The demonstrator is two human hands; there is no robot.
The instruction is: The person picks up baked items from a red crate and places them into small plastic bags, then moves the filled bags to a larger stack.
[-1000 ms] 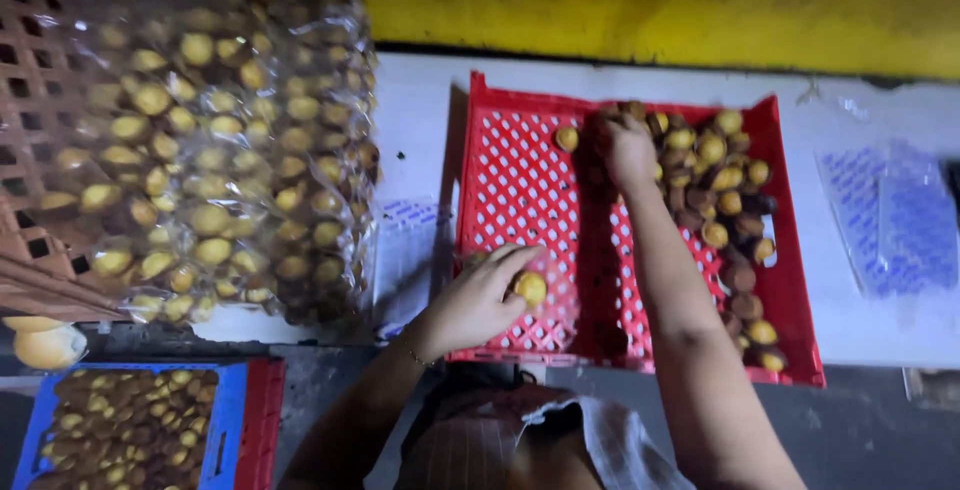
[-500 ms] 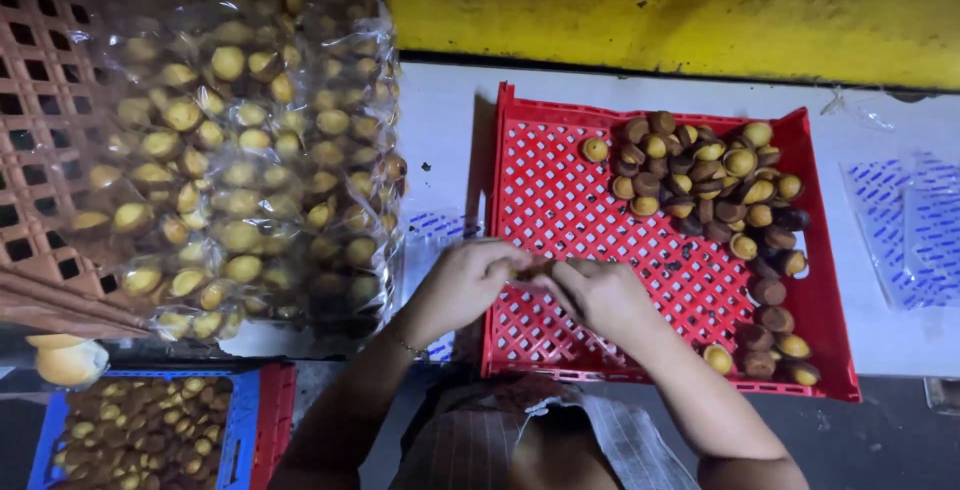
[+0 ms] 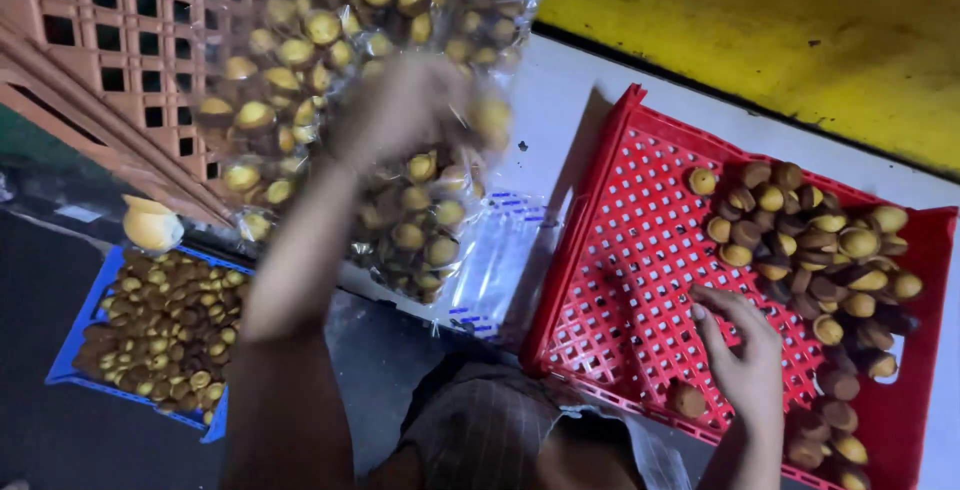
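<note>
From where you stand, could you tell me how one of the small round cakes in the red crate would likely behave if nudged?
The small round cakes look domed, so one would probably roll or tip rather than slide. They lie loosely heaped in the red crate, so a push may shift neighbours too. They appear baked and soft, so likely light and easily crushed; the right hand rests beside them.

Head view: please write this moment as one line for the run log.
left hand: raised at bagged cakes, blurred | right hand: open, over red tray | loose cakes: piled at tray's right
</note>
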